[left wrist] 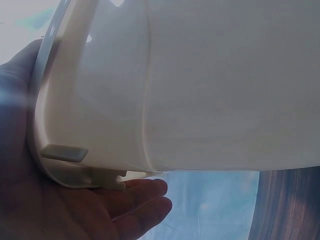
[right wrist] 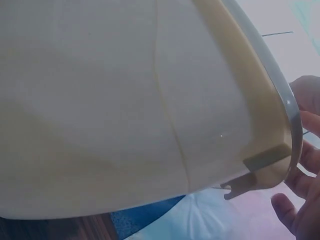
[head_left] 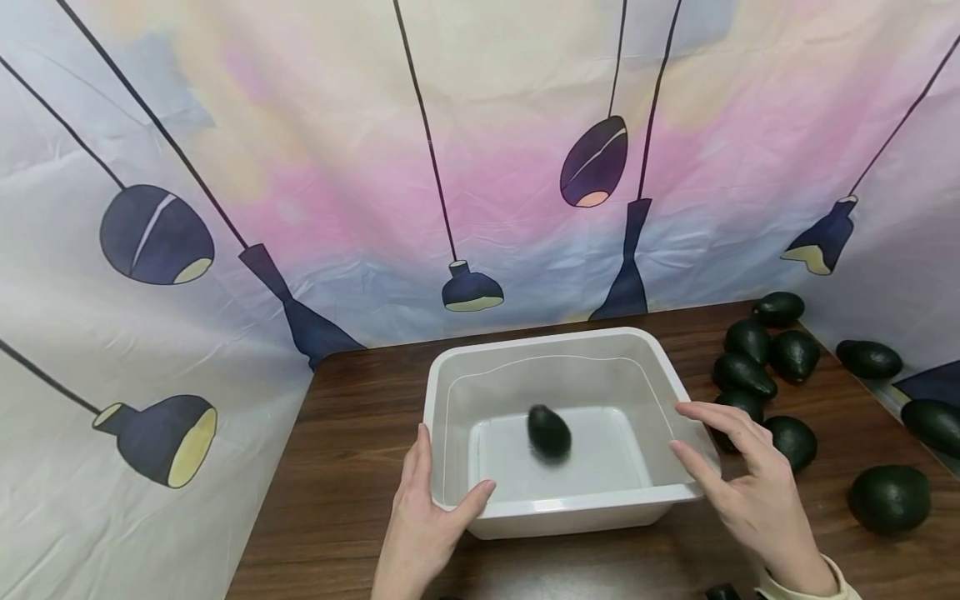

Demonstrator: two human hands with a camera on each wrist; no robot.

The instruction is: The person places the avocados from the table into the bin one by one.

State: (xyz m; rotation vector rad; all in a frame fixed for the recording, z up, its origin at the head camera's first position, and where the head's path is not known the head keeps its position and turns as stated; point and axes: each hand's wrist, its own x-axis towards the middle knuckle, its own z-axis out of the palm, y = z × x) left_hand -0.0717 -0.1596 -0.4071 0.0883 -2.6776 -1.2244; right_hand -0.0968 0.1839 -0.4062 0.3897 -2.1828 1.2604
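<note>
One avocado (head_left: 550, 432) is seen inside the white bin (head_left: 577, 502), roughly mid-floor, closer to the back wall than the front. It is slightly blurred; contact with the floor can't be told. The bin is held at both ends, over the middle of the worktop (head_left: 352, 467), its back rim seen near the back edge. Whether it is lifted can't be told.

Front left corner of the bin is gripped by the left hand (head_left: 423, 518): thumb laid over the front rim, fingers kept nearly straight along the outside, hand spread only as wide as the rim needs. Right rim, toward the front corner, is held by the right hand (head_left: 757, 492): thumb and index are parted and hooked over the rim, other fingers seen outside in the right wrist view. How firmly can't be told.

A cluster of avocados (head_left: 742, 377) is spread from the worktop's back right corner down beside the bin. Two more (head_left: 868, 358) are placed along the right edge, and a lone avocado (head_left: 890, 500) is set nearer the front. Behind, a cloth (head_left: 480, 125) printed with hanging lamps is hung.
</note>
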